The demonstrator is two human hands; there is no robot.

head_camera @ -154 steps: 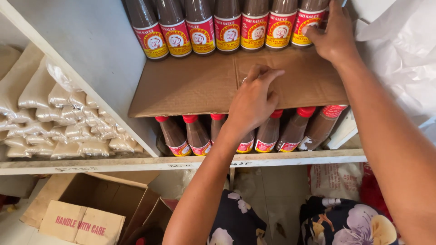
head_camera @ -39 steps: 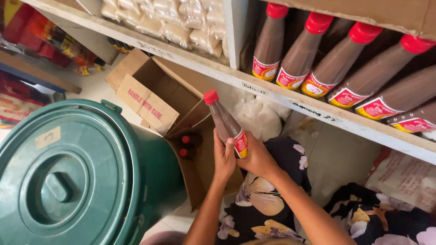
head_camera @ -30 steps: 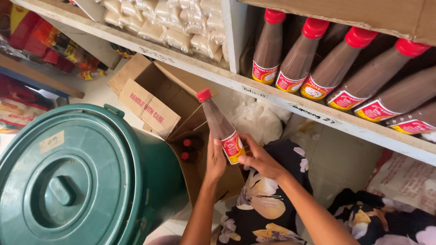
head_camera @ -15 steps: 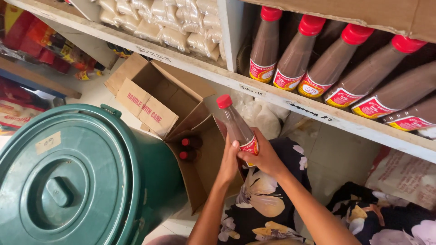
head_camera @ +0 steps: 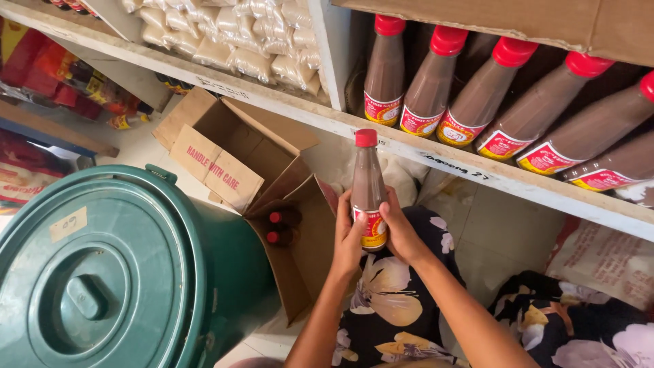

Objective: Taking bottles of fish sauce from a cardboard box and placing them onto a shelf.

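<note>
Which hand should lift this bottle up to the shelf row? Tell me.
Probably the right hand. It grips the bottle on the side nearer the shelf's bottle row, up and to the right; the left hand sits toward the cardboard box.

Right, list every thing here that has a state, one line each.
Brown sauce bottle with red cap: upright, capped, held in both hands.
Left hand: gripping bottle.
Right hand: gripping bottle.
Brown cardboard box: flaps open, two bottles inside.
Green plastic bin: lid on.
Shelf bottles: capped, tilted.
</note>
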